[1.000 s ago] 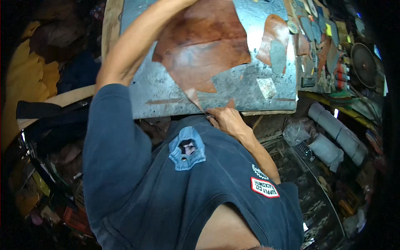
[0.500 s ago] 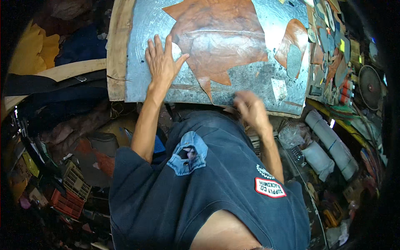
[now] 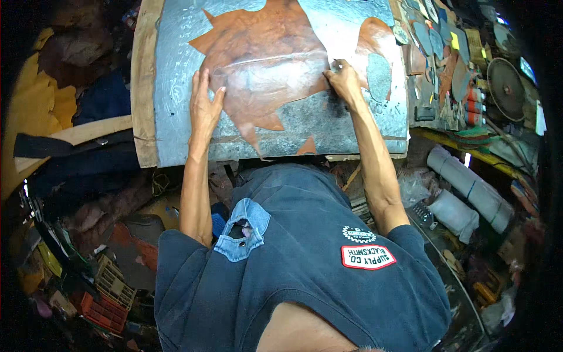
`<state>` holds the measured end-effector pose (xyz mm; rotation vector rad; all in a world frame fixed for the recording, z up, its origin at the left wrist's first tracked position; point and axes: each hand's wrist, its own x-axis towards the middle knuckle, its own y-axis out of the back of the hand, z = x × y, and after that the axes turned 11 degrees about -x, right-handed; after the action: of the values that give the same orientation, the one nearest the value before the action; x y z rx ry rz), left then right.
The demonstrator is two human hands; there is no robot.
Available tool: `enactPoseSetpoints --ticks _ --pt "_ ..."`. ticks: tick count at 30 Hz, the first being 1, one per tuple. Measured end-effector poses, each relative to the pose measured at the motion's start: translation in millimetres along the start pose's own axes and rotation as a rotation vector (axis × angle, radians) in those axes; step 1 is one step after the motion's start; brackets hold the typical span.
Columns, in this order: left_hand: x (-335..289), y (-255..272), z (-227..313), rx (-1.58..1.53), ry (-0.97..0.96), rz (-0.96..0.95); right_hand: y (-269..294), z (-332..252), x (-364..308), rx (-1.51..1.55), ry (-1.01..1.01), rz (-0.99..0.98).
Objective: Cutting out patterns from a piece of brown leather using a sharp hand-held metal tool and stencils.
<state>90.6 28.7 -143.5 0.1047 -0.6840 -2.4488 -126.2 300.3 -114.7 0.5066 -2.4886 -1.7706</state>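
Observation:
A large brown leather piece (image 3: 270, 70) with a jagged outline lies on the grey metal-topped workbench (image 3: 176, 129). My left hand (image 3: 204, 111) rests on its left edge, fingers stretched out and thumb apart. At the leather's right edge my right hand (image 3: 346, 83) is closed, its thumb against the edge. A small dark thing shows by its fingertips, too small to name. Near the bench's front edge lies a small triangular leather scrap (image 3: 307, 146). Right of my right hand sits another brown leather piece (image 3: 375, 36) with a grey oval piece (image 3: 379, 76) on it.
Flat patterns and tools crowd the bench's right side, near a round fan (image 3: 505, 89). A wooden edge (image 3: 143, 88) borders the bench on the left. Grey rolls (image 3: 469, 188) lie at lower right; crates (image 3: 104, 312) stand at lower left.
My right hand has moved up from the bench's front edge to the leather's right edge. My left hand stays at the left edge, its fingers closer together. The view has shifted.

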Motion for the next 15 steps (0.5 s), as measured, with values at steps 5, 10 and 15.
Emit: enactPoseSetpoints --ticks 5,10,15 --pt "8 3 4 -0.059 0.032 -0.05 -4 35 -18 0.15 0.058 -0.064" --pt "4 -11 -1 0.024 -0.013 -0.114 16 62 -20 0.011 -0.018 0.079" --pt "-3 -32 4 0.562 -0.207 -0.275 53 104 6 -0.392 -0.236 0.004"
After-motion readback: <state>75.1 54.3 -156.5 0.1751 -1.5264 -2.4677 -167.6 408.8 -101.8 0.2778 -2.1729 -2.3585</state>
